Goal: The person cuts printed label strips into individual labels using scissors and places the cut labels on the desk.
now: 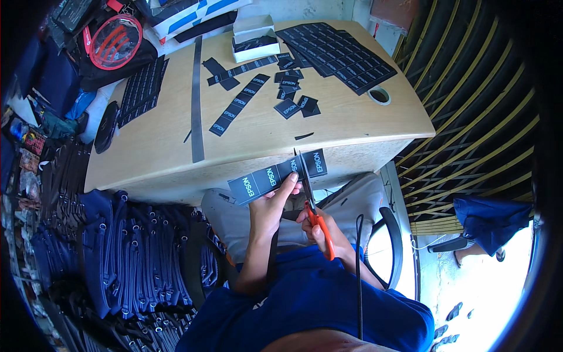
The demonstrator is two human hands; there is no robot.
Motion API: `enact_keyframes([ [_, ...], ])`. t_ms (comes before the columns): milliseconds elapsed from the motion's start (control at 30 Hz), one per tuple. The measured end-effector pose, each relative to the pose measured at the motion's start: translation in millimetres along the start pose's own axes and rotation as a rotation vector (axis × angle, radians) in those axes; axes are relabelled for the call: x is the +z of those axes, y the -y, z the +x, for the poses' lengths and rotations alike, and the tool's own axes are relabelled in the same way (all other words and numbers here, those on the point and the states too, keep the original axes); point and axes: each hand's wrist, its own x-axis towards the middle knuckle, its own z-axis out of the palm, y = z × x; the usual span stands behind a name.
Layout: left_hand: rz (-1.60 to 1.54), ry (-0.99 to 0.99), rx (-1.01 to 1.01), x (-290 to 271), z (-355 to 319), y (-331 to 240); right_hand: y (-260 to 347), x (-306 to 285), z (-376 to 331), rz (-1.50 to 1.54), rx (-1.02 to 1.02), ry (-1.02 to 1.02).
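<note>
My left hand [273,202] pinches a black strip of printed labels [258,183] between thumb and fingers, held above my lap just off the table's front edge. In my right hand [319,227] is a pair of scissors with orange handles [326,236]. Their dark blades [304,170] point up and lie across the strip near its right end, between the last label and the rest. That end label still lines up with the strip; whether it is cut through I cannot tell. Another label strip [239,104] and several single cut labels [288,107] lie on the table.
On the wooden table [158,146] stand a small white box [255,44] with dark pieces inside and stacked label sheets [346,56]. A long dark band [197,111] crosses it. Dark blue straps [135,258] hang at left; a folding gate [469,117] stands at right.
</note>
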Motion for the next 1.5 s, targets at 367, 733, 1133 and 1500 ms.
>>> enact_keyframes([
  [367, -0.03, -0.007, 0.011, -0.3, 0.8, 0.1, 3.4, -0.3, 0.4, -0.041, 0.028, -0.015],
  [733, -0.028, 0.021, 0.032, -0.6, 12.4, 0.3, 7.1, 1.3, 7.7, 0.011, 0.129, -0.049],
  [1133, -0.049, 0.059, 0.11, 9.6, 51.3, -19.3, 19.2, -1.1, 40.9, 0.047, 0.118, -0.107],
  [1500, 0.004, 0.014, 0.127, 12.3, 93.9, -31.3, 42.6, -8.1, 81.9, -0.064, 0.143, -0.167],
])
